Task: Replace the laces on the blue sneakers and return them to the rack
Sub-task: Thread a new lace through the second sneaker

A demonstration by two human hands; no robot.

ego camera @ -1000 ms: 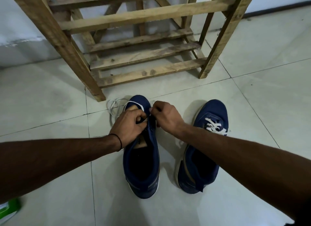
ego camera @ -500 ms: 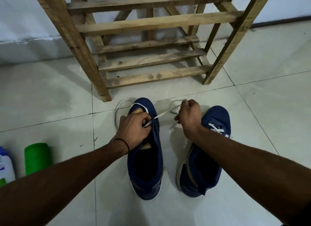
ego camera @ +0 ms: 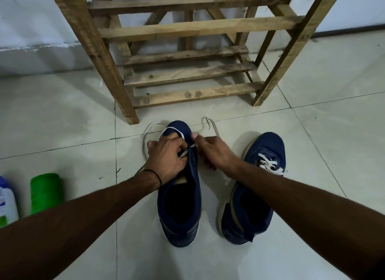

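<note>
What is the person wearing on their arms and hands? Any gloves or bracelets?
No gloves and no sleeves show; both forearms are bare to the picture's edge. The left hand has a thin black band round its wrist, like a cord. The right hand wears no watch or band that I can see.

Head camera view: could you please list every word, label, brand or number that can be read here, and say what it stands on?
No text can be read.
White plastic bottle at the left edge: its blue and green label looks printed, but is too blurred to read.
Green cylinder: no text shows.
Half-laced blue sneaker and laced blue sneaker: no brand or number shows.
Wooden rack: bare wood, no marking.
</note>
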